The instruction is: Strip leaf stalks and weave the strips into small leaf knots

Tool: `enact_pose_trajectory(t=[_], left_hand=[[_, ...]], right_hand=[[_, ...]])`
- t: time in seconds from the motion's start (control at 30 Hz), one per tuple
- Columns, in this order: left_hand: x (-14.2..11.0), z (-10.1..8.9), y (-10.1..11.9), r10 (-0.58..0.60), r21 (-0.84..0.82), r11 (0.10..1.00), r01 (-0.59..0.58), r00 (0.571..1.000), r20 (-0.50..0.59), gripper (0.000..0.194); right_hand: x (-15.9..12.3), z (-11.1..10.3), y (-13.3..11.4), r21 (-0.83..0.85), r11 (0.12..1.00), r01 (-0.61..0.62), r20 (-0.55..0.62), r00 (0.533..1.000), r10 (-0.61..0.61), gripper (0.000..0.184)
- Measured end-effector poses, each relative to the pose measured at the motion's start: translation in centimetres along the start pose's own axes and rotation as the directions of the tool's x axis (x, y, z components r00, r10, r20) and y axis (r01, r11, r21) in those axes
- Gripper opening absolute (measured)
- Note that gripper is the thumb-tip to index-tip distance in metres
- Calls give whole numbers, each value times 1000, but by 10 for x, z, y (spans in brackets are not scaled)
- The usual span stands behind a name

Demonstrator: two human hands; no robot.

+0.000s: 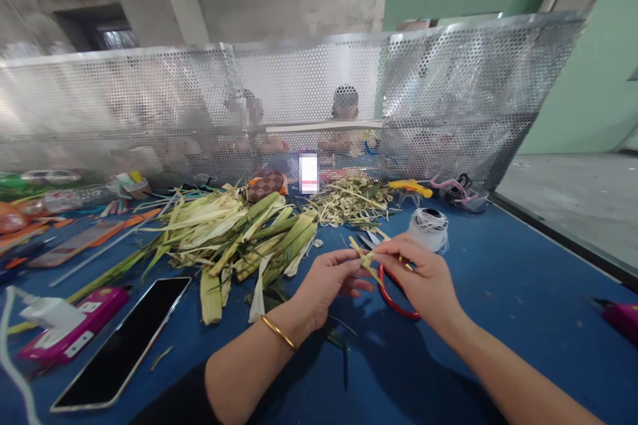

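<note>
Between my two hands is a small piece of folded or plaited pale-green husk strips (367,259), with narrow ends sticking out. My left hand (331,282), with a gold bangle on its wrist, pinches the piece between thumb and fingers. From the other side, my right hand (416,269) grips it with thumb and fingertips. Beneath the right hand lie red-handled scissors (393,305) on the blue table, partly hidden by the fingers. A spool of white string (428,229) stands just beyond the right hand. To the left spreads a pile of corn husks (239,232).
A phone (124,345) and a magenta power strip (74,329) with a white plug lie at the left on the blue table (523,292). Husk scraps (351,202), a patterned pouch (266,187) and a yellow tool (411,186) lie before a perforated metal screen (448,93). People sit behind it.
</note>
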State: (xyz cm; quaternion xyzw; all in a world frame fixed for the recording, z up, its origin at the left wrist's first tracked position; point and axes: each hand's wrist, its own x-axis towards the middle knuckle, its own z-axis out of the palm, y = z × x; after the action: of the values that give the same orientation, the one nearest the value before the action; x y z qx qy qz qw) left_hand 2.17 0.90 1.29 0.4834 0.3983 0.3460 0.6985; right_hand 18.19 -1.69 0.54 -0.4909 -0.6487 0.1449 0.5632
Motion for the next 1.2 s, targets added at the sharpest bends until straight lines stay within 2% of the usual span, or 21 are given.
enact_pose_trajectory(t=[0.1, 0.2, 0.53, 0.73, 0.83, 0.97, 1.2], left_hand=[[0, 1, -1, 7, 11, 1000, -7, 1000, 23, 25], [1, 2, -1, 13, 17, 1000, -13, 1000, 16, 25], [1, 3, -1, 48, 83, 995, -51, 998, 34, 20], [-3, 6, 2, 52, 85, 995, -55, 998, 32, 19], [-3, 7, 1, 48, 77, 996, -50, 999, 21, 17], [-2, 7, 0, 42, 111, 993, -44, 999, 22, 25], [-2, 7, 0, 33, 104, 994, -35, 999, 26, 24]], right_hand=[[-4, 6, 3, 4, 1000, -23, 131, 991, 22, 13], [-5, 7, 5, -41, 998, -39, 175, 984, 45, 15], [-3, 4, 2, -81, 992, -99, 166, 980, 112, 14], [-3, 3, 2, -153, 971, -182, 178, 962, 208, 10], [-3, 2, 2, -143, 972, -187, 190, 959, 212, 10], [-2, 2, 1, -121, 975, -186, 203, 957, 208, 13], [0, 1, 2, -100, 982, -159, 204, 963, 177, 13]])
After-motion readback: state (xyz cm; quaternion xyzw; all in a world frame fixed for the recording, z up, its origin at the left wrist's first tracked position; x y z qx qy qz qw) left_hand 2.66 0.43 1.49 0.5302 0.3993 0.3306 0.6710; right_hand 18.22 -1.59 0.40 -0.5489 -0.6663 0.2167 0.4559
